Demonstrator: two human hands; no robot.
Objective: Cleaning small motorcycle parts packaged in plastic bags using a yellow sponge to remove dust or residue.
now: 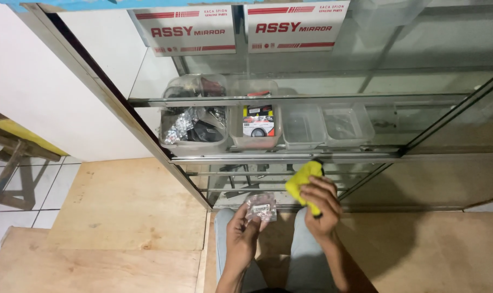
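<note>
A small clear plastic packet is pinched in the left hand, near the cabinet's low shelf. A yellow cloth is gripped by the right hand, closed around it. The slippery packet could be dropped, or the glass door knocked by the cloth hand.

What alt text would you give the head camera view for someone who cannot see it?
Seen from above, a person's left hand holds a small clear plastic packet while the right hand grips a yellow cloth. In front stands a glass display cabinet whose shelf carries four clear plastic tubs, two of them filled with packaged parts.
</note>
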